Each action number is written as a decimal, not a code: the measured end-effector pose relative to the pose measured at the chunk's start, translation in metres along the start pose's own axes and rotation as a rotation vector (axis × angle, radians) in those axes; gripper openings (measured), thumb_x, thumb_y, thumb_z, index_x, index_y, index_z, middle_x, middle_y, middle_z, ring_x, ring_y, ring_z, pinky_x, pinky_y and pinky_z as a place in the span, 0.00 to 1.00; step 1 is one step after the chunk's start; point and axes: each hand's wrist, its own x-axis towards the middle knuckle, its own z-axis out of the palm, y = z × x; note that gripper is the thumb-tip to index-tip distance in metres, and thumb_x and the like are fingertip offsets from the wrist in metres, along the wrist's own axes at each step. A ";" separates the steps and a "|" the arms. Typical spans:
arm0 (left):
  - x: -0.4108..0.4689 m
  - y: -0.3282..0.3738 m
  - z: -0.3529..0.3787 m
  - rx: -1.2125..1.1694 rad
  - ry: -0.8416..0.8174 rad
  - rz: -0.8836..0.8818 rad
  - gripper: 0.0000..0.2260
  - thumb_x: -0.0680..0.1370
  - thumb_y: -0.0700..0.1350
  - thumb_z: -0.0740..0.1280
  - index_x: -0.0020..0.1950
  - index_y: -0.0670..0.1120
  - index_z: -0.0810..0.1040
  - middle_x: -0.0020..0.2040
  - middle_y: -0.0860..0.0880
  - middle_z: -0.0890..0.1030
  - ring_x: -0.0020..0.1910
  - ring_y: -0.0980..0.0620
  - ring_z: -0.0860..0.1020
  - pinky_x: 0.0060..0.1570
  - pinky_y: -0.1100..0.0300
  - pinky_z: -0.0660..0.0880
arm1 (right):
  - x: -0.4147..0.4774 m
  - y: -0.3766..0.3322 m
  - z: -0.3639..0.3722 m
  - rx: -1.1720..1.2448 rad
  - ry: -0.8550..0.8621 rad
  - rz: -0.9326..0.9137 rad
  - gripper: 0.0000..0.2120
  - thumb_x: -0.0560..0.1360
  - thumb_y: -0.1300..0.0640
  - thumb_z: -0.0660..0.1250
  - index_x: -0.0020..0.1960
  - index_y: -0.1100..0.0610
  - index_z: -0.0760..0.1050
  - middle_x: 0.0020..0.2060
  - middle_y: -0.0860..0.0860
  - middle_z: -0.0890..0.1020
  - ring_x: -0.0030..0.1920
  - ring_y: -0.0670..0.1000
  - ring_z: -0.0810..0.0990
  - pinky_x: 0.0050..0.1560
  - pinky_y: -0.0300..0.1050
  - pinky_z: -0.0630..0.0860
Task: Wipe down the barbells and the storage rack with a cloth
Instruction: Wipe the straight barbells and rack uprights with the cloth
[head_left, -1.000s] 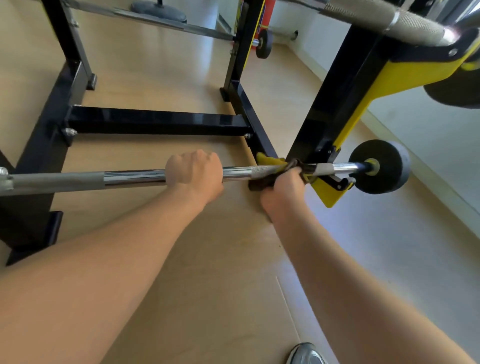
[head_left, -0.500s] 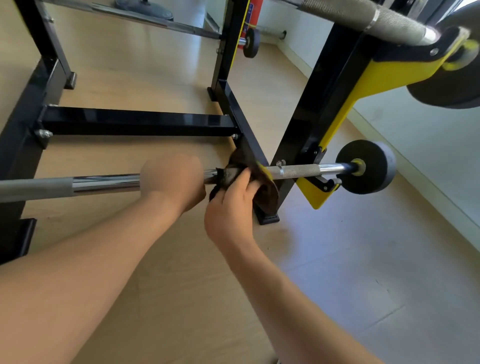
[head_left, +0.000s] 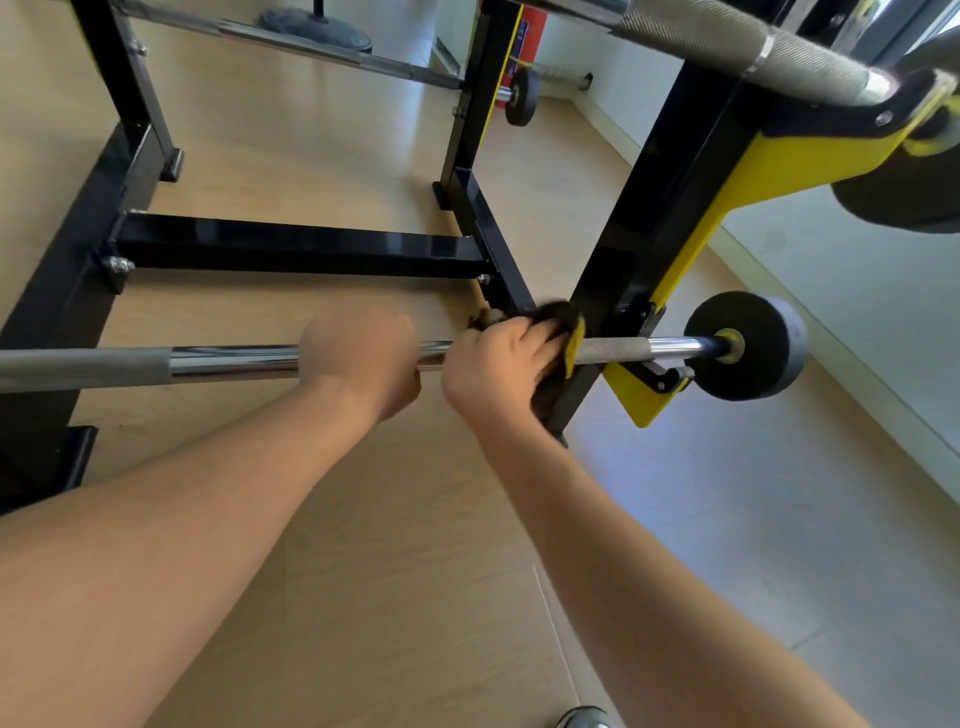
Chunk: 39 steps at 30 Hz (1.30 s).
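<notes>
A chrome barbell (head_left: 228, 359) lies low across the black storage rack (head_left: 296, 245), resting in a yellow cradle (head_left: 636, 395) with a small black plate (head_left: 745, 345) on its right end. My left hand (head_left: 361, 358) is closed around the bar near its middle. Just to its right, my right hand (head_left: 501, 358) presses a dark cloth with a yellow edge (head_left: 563, 330) around the bar, close to the rack's upright. A second barbell (head_left: 737, 44) sits on an upper cradle at top right.
The rack's black cross beam and feet stand on a light wood floor. Another bar (head_left: 332, 49) with a small plate (head_left: 522, 96) crosses the far side. A white wall runs along the right. A shoe tip (head_left: 582, 717) shows at the bottom edge.
My right hand slid the cloth left along the bar toward my left hand, then back right toward the upright. My left hand kept its grip on the bar.
</notes>
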 end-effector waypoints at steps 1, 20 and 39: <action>0.000 -0.001 0.000 0.008 -0.001 0.007 0.07 0.78 0.48 0.66 0.40 0.49 0.76 0.32 0.49 0.72 0.31 0.48 0.72 0.33 0.57 0.63 | 0.014 0.005 -0.010 -0.033 0.078 0.033 0.33 0.83 0.53 0.56 0.81 0.70 0.51 0.82 0.65 0.45 0.82 0.65 0.40 0.80 0.61 0.38; 0.000 0.002 -0.009 0.027 -0.049 0.006 0.07 0.79 0.52 0.66 0.51 0.50 0.78 0.49 0.45 0.83 0.47 0.42 0.81 0.41 0.56 0.68 | 0.012 0.037 -0.015 -0.205 0.269 -0.436 0.24 0.79 0.50 0.48 0.42 0.55 0.81 0.46 0.54 0.85 0.55 0.58 0.75 0.64 0.58 0.67; -0.003 -0.005 -0.005 -0.002 -0.028 0.038 0.12 0.80 0.49 0.67 0.40 0.49 0.69 0.33 0.49 0.70 0.32 0.49 0.71 0.37 0.55 0.66 | 0.060 0.053 -0.068 -0.527 -0.111 -0.772 0.15 0.85 0.52 0.53 0.41 0.51 0.68 0.34 0.47 0.72 0.36 0.51 0.73 0.40 0.48 0.74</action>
